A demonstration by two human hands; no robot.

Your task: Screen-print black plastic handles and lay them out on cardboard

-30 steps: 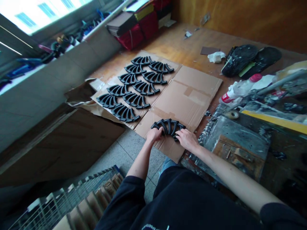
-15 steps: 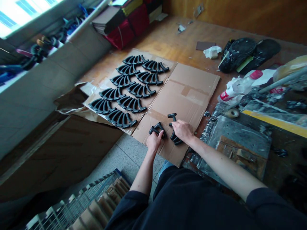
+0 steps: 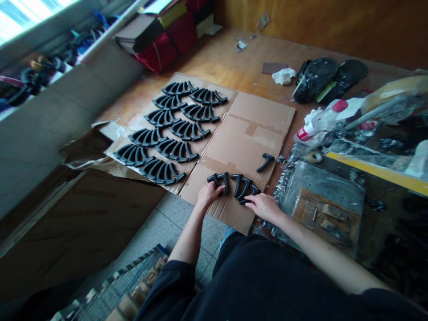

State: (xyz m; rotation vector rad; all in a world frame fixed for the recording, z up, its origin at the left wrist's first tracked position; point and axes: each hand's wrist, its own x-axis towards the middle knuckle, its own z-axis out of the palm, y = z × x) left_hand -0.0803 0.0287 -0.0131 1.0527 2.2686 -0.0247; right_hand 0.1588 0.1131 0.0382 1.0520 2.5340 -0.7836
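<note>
Black handles [image 3: 236, 186], red-capped bottle [image 3: 323, 118]

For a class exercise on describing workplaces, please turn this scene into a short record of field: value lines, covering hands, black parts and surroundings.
Left hand: fingers at two black parts
Right hand: fingers at the near end of three more parts
Lone part: apart from both groups, near the cardboard's right edge
Fans: ten, in two columns of five, on the left side
Surface: cardboard on a wooden table
Right of cardboard: bottle, tape roll
</note>
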